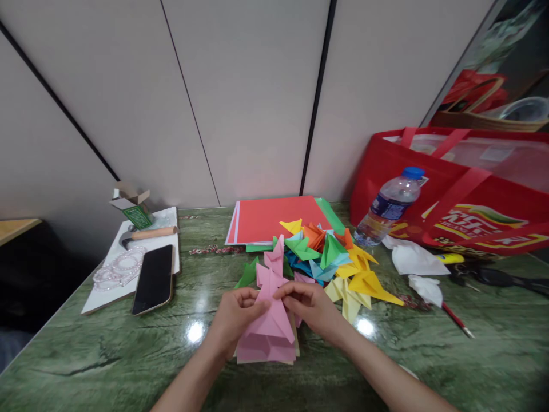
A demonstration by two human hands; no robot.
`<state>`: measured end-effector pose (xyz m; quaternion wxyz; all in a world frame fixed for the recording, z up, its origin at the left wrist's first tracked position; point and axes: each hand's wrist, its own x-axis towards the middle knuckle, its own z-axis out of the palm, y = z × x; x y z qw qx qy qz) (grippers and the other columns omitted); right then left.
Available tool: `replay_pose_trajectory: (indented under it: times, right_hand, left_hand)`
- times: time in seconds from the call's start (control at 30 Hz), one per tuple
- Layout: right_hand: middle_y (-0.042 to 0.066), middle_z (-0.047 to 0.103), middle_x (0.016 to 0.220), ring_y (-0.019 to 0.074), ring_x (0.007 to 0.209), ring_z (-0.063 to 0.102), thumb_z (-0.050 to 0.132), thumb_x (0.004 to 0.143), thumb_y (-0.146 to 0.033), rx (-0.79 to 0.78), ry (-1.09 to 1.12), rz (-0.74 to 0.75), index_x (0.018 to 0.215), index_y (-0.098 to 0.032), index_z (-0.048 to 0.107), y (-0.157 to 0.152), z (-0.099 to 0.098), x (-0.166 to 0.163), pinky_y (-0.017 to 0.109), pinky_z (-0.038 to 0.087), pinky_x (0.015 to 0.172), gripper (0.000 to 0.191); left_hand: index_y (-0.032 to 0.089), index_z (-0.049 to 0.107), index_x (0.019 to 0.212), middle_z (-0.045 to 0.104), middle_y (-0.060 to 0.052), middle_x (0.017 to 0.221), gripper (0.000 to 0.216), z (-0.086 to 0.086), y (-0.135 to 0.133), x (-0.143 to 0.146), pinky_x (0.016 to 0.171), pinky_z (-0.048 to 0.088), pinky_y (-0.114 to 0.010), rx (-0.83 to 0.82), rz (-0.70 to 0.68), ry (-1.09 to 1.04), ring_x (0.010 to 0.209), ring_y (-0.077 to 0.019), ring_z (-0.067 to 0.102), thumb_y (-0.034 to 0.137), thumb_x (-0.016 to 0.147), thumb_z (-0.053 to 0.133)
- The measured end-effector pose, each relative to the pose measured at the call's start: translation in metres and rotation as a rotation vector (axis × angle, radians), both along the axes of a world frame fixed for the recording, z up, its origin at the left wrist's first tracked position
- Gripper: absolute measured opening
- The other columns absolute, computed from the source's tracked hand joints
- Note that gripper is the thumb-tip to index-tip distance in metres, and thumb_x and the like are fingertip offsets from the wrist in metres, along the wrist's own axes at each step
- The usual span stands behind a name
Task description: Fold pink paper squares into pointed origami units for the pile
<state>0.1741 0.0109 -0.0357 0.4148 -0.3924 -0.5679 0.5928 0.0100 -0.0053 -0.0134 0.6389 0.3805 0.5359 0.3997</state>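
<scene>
A folded pink origami paper (272,320) with pointed flaps is between my two hands, near the front of the table. My left hand (240,315) pinches its left edge, thumb on top. From the right, my right hand (311,306) grips the paper near its middle with thumb and fingers together. Under it lies a small stack of pink and cream paper sheets (266,352). Just beyond my hands is a heap of folded origami pieces in several colours, among them a green piece (333,250), a yellow piece (373,286) and a cream piece (348,296).
Behind the heap lies a stack of coloured paper (274,220). To the left are a phone (153,280), a hammer (150,233), beads (120,269) and a small green box (138,216). On the right, a water bottle (388,209) leans by a red bag (454,189), near tissues (414,257).
</scene>
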Motion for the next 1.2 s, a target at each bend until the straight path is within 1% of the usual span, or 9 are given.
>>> replay_pose_trajectory:
  times: [0.13, 0.33, 0.5, 0.63, 0.87, 0.93, 1.07, 1.13, 1.2]
  right_hand:
    - [0.000, 0.063, 0.074, 0.0122, 0.064, 0.056, 0.056, 0.069, -0.015, 0.027, 0.032, 0.043, 0.080, -0.021, 0.069, 0.001, -0.001, 0.002, 0.024, 0.045, 0.059, 0.018]
    - [0.002, 0.065, 0.081, 0.0155, 0.075, 0.059, 0.066, 0.067, -0.021, 0.014, 0.047, 0.075, 0.082, -0.020, 0.069, 0.003, -0.007, 0.004, 0.026, 0.047, 0.066, 0.016]
    - [0.001, 0.065, 0.073, 0.0140, 0.068, 0.059, 0.071, 0.063, -0.027, 0.009, 0.048, 0.063, 0.074, -0.018, 0.066, 0.004, -0.004, 0.005, 0.025, 0.048, 0.062, 0.015]
    - [0.000, 0.063, 0.065, 0.0137, 0.061, 0.059, 0.071, 0.064, -0.032, -0.011, 0.051, 0.064, 0.069, -0.017, 0.063, 0.004, -0.003, 0.004, 0.026, 0.047, 0.059, 0.017]
    - [-0.003, 0.058, 0.060, 0.0103, 0.055, 0.055, 0.075, 0.058, -0.033, -0.064, 0.070, 0.013, 0.065, -0.017, 0.057, 0.003, -0.001, 0.003, 0.022, 0.043, 0.052, 0.025]
    - [-0.004, 0.057, 0.059, 0.0100, 0.054, 0.054, 0.074, 0.059, -0.034, -0.080, 0.085, 0.015, 0.064, -0.017, 0.055, 0.003, 0.000, 0.003, 0.022, 0.041, 0.050, 0.026]
    - [-0.004, 0.054, 0.058, 0.0085, 0.052, 0.050, 0.073, 0.060, -0.033, -0.083, 0.068, -0.051, 0.063, -0.017, 0.051, 0.004, 0.000, 0.003, 0.021, 0.040, 0.049, 0.027]
    - [-0.005, 0.053, 0.059, 0.0083, 0.053, 0.050, 0.072, 0.061, -0.030, -0.065, 0.061, -0.079, 0.064, -0.017, 0.050, 0.005, -0.003, 0.003, 0.021, 0.040, 0.052, 0.026]
    - [-0.005, 0.051, 0.062, 0.0087, 0.056, 0.050, 0.071, 0.062, -0.027, -0.043, 0.058, -0.089, 0.066, -0.018, 0.048, 0.006, -0.007, 0.002, 0.021, 0.040, 0.053, 0.025]
  left_hand:
    - [0.012, 0.064, 0.065, 0.068, -0.003, 0.060, 0.028, -0.001, 0.001, 0.000, 0.049, 0.040, -0.019, 0.016, 0.007, 0.024, 0.049, -0.0107, 0.057, 0.032, 0.052, 0.077]
    - [0.012, 0.064, 0.065, 0.066, -0.002, 0.057, 0.025, -0.003, 0.001, 0.000, 0.046, 0.038, -0.018, 0.080, 0.000, 0.094, 0.047, -0.0098, 0.055, 0.031, 0.055, 0.075]
    - [0.012, 0.062, 0.065, 0.067, -0.003, 0.057, 0.020, -0.001, -0.001, 0.002, 0.046, 0.041, -0.019, 0.116, -0.036, 0.129, 0.048, -0.0124, 0.059, 0.027, 0.057, 0.072]
    - [0.012, 0.062, 0.066, 0.067, -0.005, 0.054, 0.017, 0.001, -0.002, 0.004, 0.043, 0.043, -0.021, 0.092, -0.060, 0.114, 0.045, -0.0147, 0.060, 0.027, 0.060, 0.068]
    - [0.012, 0.063, 0.064, 0.066, -0.003, 0.054, 0.023, 0.005, -0.003, 0.008, 0.051, 0.050, -0.027, 0.084, -0.051, 0.040, 0.048, -0.0165, 0.062, 0.029, 0.053, 0.074]
    - [0.012, 0.064, 0.064, 0.066, -0.004, 0.055, 0.027, 0.006, -0.003, 0.008, 0.052, 0.050, -0.027, 0.091, -0.064, 0.033, 0.049, -0.0162, 0.061, 0.036, 0.056, 0.073]
    - [0.010, 0.065, 0.064, 0.066, -0.006, 0.055, 0.045, 0.008, -0.004, 0.006, 0.055, 0.051, -0.029, 0.089, -0.093, -0.006, 0.051, -0.0171, 0.061, 0.055, 0.067, 0.058]
    - [0.010, 0.066, 0.068, 0.067, -0.006, 0.059, 0.045, 0.009, -0.004, 0.006, 0.057, 0.051, -0.030, 0.097, -0.124, -0.031, 0.054, -0.0183, 0.062, 0.055, 0.063, 0.062]
    - [0.011, 0.065, 0.075, 0.069, -0.007, 0.067, 0.041, 0.009, -0.005, 0.007, 0.060, 0.052, -0.030, 0.103, -0.146, -0.026, 0.061, -0.0190, 0.064, 0.045, 0.055, 0.073]
